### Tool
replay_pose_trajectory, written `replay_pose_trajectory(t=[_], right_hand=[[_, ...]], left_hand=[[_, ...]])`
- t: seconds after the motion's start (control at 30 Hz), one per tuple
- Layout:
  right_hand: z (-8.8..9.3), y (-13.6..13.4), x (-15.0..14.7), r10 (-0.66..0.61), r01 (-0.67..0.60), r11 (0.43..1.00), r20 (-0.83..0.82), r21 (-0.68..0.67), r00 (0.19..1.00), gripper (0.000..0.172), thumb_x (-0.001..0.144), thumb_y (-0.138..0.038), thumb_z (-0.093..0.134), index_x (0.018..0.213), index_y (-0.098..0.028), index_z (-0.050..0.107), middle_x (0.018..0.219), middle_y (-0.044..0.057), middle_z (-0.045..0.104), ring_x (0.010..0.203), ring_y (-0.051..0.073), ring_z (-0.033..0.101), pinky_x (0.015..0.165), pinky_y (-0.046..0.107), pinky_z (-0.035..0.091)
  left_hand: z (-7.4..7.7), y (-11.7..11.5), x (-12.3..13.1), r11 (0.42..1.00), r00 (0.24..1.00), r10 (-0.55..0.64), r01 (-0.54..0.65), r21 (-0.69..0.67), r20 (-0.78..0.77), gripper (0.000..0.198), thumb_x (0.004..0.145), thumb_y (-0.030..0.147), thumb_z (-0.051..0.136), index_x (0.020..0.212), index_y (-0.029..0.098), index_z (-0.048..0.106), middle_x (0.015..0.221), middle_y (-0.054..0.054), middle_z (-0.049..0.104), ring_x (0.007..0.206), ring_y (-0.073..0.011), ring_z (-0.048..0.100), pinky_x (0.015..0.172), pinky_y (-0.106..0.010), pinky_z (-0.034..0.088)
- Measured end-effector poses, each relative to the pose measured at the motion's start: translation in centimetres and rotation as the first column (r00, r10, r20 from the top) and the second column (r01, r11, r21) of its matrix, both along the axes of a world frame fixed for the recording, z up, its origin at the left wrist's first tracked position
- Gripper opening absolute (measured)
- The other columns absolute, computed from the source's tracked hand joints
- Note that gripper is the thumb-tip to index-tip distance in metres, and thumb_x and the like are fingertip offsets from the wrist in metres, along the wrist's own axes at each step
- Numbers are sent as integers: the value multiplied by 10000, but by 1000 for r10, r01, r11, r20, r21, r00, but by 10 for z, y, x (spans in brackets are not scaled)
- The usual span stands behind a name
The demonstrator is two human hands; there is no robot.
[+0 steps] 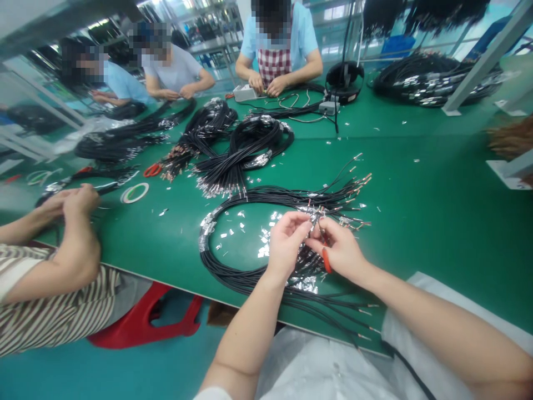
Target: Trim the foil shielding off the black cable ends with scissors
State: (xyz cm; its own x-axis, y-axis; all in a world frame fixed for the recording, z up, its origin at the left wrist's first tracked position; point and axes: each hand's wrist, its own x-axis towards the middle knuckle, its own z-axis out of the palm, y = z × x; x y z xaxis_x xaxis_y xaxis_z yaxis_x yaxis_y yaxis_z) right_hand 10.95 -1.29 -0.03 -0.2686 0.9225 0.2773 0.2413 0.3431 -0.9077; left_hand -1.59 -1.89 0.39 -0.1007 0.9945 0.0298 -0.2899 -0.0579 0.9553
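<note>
My left hand (pixel 287 241) pinches the end of a thin black cable (pixel 314 219) near its foil-wrapped section. My right hand (pixel 337 247) closes on a small orange-handled cutting tool (pixel 327 260), its tip close to that cable end and partly hidden by my fingers. Under both hands lies a looped bundle of black cables (pixel 212 266) with bared copper-tipped ends (pixel 362 186) fanning out to the right. Silver foil scraps (pixel 266 239) are scattered inside the loop and beneath my wrists.
Several more black cable bundles (pixel 245 155) lie on the green workbench (pixel 416 222). Red-handled scissors (pixel 152 170) and a tape roll (pixel 134 193) sit to the left. A co-worker's hands (pixel 70 205) work at the near left; others sit across the bench.
</note>
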Motion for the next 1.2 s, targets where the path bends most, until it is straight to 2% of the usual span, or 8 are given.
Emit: replay_pose_trajectory(t=[0.3,0.53,0.77,0.83,0.9,0.97,1.07,1.2], right_hand=[[-1,2,2,-25,25,999,-6,-43,1000,168,710,-191,611,666,-206,450,598,-46,503,516,97,462,504,214,373],[2,7,8,-69,75,997,203,-22,977,203,718,-321,647,675,-196,493,555,-44,488,501,103,432,505,227,360],[48,16,44,-154,157,987,100,-22,983,182,745,-367,631,752,-189,594,656,-12,575,558,113,510,515,222,393],[58,13,50,36,-13,988,143,-154,989,218,763,-381,606,675,-182,586,532,-33,510,464,92,462,446,209,367],[60,9,50,275,-205,909,152,-363,950,278,756,-401,605,599,-178,551,450,-47,468,392,80,436,384,196,348],[56,6,44,415,-290,796,129,-532,901,336,738,-417,618,535,-179,494,413,-52,464,340,74,431,331,184,332],[46,5,34,441,-285,717,98,-637,892,399,724,-442,621,489,-182,430,386,-59,458,286,61,413,277,166,307],[39,6,29,415,-292,688,29,-665,909,413,731,-468,603,490,-178,434,367,-59,451,269,52,403,264,154,311]], left_hand=[[-7,-1,-1,998,995,22,-16,62,-97,110,762,262,633,760,160,590,786,-18,610,704,-110,561,693,-247,441],[-9,-5,0,979,977,-203,204,-15,58,138,787,230,575,692,154,509,785,-16,554,793,-125,520,790,-264,402],[-4,-5,-1,954,920,-192,257,-156,341,154,772,251,599,716,143,505,716,-2,518,557,-73,455,502,-205,330],[-2,-4,-2,952,911,-187,259,-160,367,151,756,227,618,708,131,512,716,-5,519,517,-50,414,457,-185,269],[0,-4,-3,961,914,-163,233,-151,372,147,741,214,633,705,124,523,709,-8,524,511,-43,403,450,-179,259],[1,-5,-3,971,921,-125,190,-145,369,154,729,222,647,705,124,531,702,-7,527,514,-44,408,451,-177,265],[4,-6,-3,980,930,-73,133,-147,360,173,713,237,665,702,129,529,703,-2,526,517,-42,410,457,-176,273],[5,-7,-2,985,936,-61,113,-133,346,171,721,241,655,697,136,522,686,5,513,514,-46,409,462,-180,273]])
